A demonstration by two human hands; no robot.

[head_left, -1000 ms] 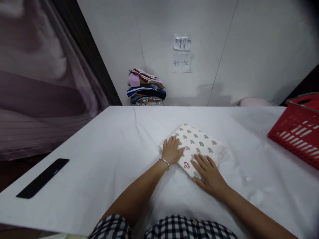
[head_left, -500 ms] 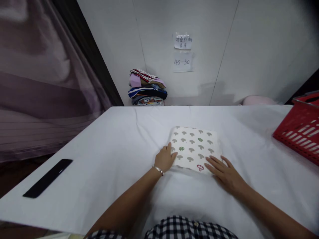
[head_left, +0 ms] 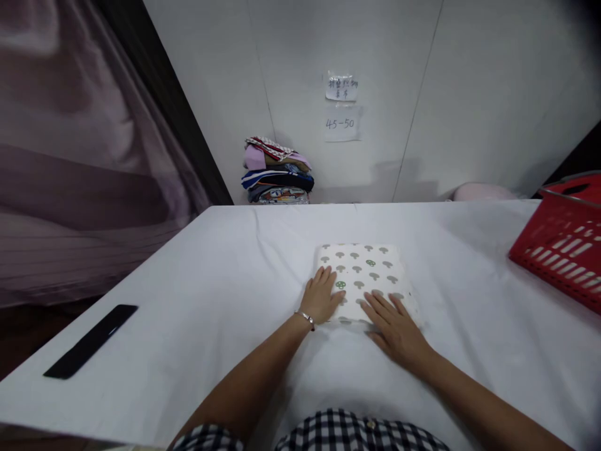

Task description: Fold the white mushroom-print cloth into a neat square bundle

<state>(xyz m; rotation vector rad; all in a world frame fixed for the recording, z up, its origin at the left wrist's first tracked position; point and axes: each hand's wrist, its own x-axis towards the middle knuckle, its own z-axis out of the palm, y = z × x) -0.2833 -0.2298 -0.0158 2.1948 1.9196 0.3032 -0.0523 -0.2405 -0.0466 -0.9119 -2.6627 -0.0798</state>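
A folded white cloth with a mushroom print [head_left: 364, 270] lies square on the white-covered table [head_left: 211, 300], in front of me. My left hand [head_left: 322, 295], with a bracelet on its wrist, rests flat on the cloth's near left corner, fingers stretched out. My right hand [head_left: 394, 326] lies flat on the cloth's near right edge, fingers spread. Neither hand grips anything.
A red plastic basket [head_left: 561, 250] stands at the table's right edge. A long black flat object [head_left: 90, 341] lies at the near left edge. A stack of folded clothes [head_left: 277, 178] sits behind the table against the wall, and a pink bundle [head_left: 481, 191] lies at the back right.
The cloth has been turned from slanted to square with the table. Both hands slid off to its near corners, then came back flat onto its near edge.
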